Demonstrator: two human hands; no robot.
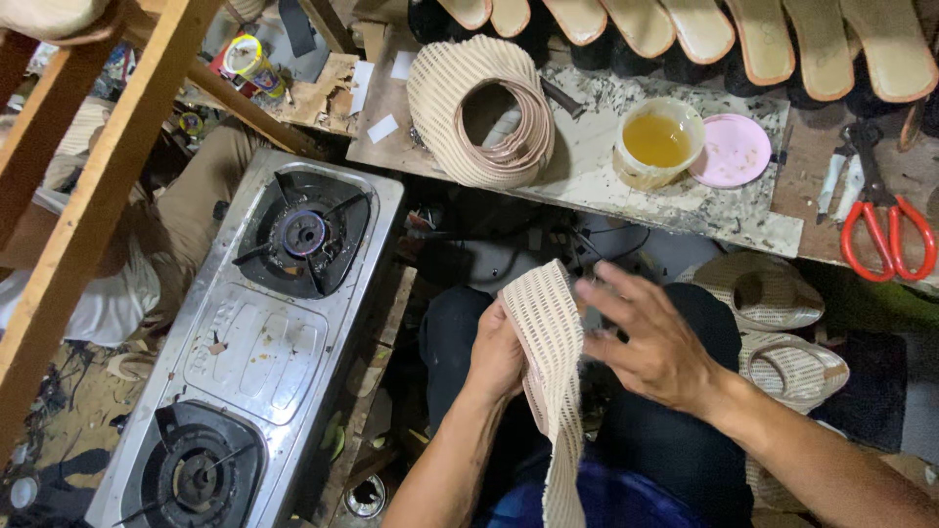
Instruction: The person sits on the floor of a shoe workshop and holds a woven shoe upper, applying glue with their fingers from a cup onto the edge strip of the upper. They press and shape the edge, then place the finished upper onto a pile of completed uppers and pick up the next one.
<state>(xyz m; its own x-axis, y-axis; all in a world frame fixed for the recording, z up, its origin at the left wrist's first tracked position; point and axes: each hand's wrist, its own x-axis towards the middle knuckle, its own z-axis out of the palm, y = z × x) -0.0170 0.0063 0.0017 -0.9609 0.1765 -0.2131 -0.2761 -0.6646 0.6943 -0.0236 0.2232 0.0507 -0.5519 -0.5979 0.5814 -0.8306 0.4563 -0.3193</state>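
Observation:
My left hand [497, 354] grips a long strip of cream mesh webbing [548, 342] that hangs down over my lap. My right hand [650, 337] hovers just right of the strip with fingers spread, its fingertips near the strip's top edge; it holds nothing. A coiled roll of the same mesh webbing [460, 108] lies on the stone-topped bench [685, 210] beyond my hands. Beside the roll stands a cup of yellow glue [657, 139] with a pink lid [736, 149] next to it.
A two-burner steel gas stove [254, 342] sits to my left. Red-handled scissors [885, 230] lie at the bench's right end. Several tan shoe soles [763, 39] line the back. Mesh shoe uppers [768, 293] lie at my right. Wooden beams [98, 196] cross at left.

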